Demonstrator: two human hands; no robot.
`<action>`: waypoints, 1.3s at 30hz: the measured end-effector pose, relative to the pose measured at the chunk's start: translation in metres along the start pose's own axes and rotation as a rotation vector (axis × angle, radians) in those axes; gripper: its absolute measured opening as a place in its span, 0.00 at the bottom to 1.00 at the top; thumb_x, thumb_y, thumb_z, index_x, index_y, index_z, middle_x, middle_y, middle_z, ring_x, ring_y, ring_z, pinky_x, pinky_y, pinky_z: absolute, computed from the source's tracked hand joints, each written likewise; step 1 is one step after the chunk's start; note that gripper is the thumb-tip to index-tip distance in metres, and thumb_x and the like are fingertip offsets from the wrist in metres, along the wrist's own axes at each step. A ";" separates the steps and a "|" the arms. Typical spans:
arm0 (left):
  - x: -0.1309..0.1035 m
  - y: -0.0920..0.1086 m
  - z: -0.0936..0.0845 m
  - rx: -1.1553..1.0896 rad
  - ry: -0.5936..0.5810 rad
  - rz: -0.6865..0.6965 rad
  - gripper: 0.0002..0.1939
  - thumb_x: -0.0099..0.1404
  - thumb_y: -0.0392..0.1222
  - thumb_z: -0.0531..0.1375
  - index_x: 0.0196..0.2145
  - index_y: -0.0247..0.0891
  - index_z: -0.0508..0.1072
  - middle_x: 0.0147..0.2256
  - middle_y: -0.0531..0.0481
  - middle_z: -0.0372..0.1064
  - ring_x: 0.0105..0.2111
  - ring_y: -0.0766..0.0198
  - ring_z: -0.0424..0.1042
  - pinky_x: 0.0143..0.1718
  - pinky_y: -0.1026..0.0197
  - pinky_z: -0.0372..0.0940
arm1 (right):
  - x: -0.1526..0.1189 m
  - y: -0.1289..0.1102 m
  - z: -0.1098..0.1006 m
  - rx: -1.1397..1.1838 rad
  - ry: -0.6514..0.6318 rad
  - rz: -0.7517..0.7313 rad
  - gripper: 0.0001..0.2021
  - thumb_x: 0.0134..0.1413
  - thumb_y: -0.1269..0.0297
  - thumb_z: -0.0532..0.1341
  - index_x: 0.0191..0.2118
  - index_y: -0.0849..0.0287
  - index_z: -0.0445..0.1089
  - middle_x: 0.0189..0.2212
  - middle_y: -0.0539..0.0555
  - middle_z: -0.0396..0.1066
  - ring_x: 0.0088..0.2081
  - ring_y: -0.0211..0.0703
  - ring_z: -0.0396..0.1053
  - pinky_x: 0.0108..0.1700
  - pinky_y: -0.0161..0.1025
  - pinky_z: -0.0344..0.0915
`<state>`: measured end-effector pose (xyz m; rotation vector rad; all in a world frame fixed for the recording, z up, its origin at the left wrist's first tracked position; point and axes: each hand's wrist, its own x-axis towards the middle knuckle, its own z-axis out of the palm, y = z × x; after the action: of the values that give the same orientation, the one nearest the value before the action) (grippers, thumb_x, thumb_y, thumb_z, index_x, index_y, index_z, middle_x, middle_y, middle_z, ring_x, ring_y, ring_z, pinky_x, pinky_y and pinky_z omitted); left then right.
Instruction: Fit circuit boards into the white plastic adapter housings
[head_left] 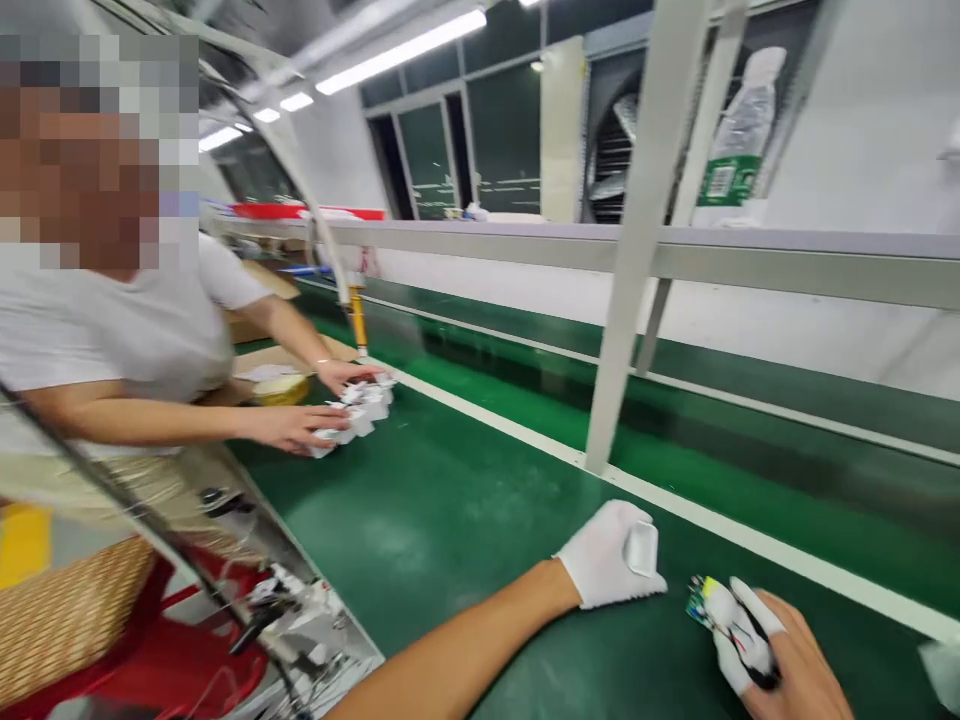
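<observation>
The left hand [611, 555], in a white cloth glove, rested on the smooth green worktop [420, 520] with its fingers curled around a small white plastic part [643, 548]. Just beside it, near the worktop's near edge, the right hand [780, 665], fingertips capped in white, pinched a small green circuit board [701, 603] with thin wires. Farther along, a co-worker's hands [300, 425] gathered white parts [360, 408].

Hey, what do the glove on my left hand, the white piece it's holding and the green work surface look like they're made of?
The glove on the left hand looks like soft white knit fabric, matte and slightly creased. The white piece in it looks like smooth moulded plastic with a faint sheen and rounded corners, though it is small. The work surface looks like a green rubbery or vinyl mat, semi-gloss, since it reflects the ceiling lights.
</observation>
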<state>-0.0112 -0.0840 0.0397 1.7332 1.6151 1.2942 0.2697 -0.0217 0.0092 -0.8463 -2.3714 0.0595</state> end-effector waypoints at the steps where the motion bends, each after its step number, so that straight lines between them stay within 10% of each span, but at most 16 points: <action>1: -0.002 0.000 0.002 -0.005 0.013 0.008 0.39 0.43 0.50 0.74 0.52 0.38 0.68 0.50 0.42 0.65 0.49 0.53 0.70 0.55 0.50 0.67 | 0.001 -0.002 -0.001 0.001 0.008 0.001 0.26 0.61 0.56 0.59 0.63 0.55 0.58 0.52 0.62 0.69 0.53 0.59 0.69 0.50 0.54 0.74; 11: -0.012 0.006 0.014 0.063 -0.007 0.020 0.34 0.50 0.41 0.71 0.52 0.40 0.64 0.51 0.45 0.65 0.49 0.55 0.69 0.54 0.50 0.67 | 0.005 -0.028 -0.026 0.081 -0.023 -0.001 0.20 0.62 0.66 0.58 0.59 0.55 0.62 0.52 0.60 0.68 0.53 0.53 0.69 0.53 0.51 0.71; 17: -0.006 0.017 0.008 0.114 -0.057 0.058 0.35 0.44 0.50 0.74 0.48 0.37 0.69 0.47 0.43 0.67 0.47 0.55 0.70 0.52 0.53 0.67 | -0.007 0.007 -0.009 0.048 -0.047 0.079 0.25 0.60 0.53 0.59 0.59 0.57 0.64 0.48 0.61 0.72 0.48 0.56 0.73 0.48 0.51 0.74; 24: 0.010 0.034 -0.010 0.137 -0.255 0.056 0.22 0.46 0.51 0.73 0.23 0.39 0.64 0.22 0.56 0.61 0.24 0.67 0.63 0.25 0.62 0.57 | -0.011 0.046 0.022 -0.022 -0.059 0.071 0.29 0.60 0.49 0.55 0.63 0.57 0.61 0.50 0.63 0.72 0.49 0.63 0.73 0.47 0.58 0.73; 32: -0.005 0.015 0.002 0.116 -0.083 0.085 0.33 0.44 0.50 0.74 0.46 0.38 0.70 0.47 0.43 0.67 0.48 0.52 0.70 0.52 0.51 0.67 | -0.002 0.013 -0.004 -0.033 -0.160 0.106 0.27 0.59 0.52 0.57 0.61 0.60 0.64 0.53 0.64 0.71 0.52 0.59 0.72 0.52 0.54 0.72; 39: -0.014 -0.006 0.019 0.095 -0.050 0.094 0.34 0.50 0.41 0.71 0.53 0.41 0.64 0.50 0.43 0.64 0.50 0.53 0.69 0.54 0.46 0.68 | 0.002 -0.016 -0.017 0.084 -0.059 0.135 0.25 0.61 0.62 0.57 0.62 0.62 0.60 0.50 0.63 0.69 0.50 0.52 0.72 0.50 0.49 0.74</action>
<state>0.0029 -0.0904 0.0217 1.9038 1.6076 1.2246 0.2689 -0.0363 0.0275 -0.9754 -2.3450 0.2403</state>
